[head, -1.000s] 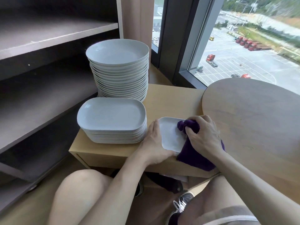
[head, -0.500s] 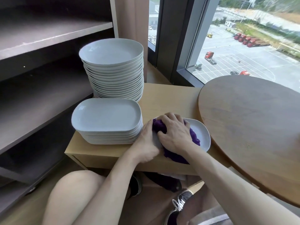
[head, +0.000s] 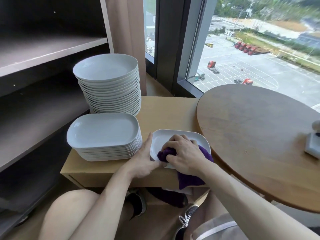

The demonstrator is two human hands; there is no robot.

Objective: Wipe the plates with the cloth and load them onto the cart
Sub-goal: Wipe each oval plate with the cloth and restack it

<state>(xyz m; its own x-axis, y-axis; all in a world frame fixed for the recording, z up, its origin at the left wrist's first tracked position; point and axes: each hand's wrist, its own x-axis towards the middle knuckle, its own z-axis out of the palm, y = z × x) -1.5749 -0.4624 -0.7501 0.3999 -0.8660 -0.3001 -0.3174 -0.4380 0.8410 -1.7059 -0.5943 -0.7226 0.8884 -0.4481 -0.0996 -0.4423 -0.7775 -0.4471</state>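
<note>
The right hand [head: 183, 155] grips cloth [head: 166, 154] on plate [head: 159, 141] — left hand [head: 143, 161] touches rim.

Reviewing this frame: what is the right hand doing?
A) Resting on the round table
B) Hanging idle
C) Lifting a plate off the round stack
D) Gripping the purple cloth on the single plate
D: the right hand grips the cloth on the plate, while the left hand rests against the plate's edge.
</note>
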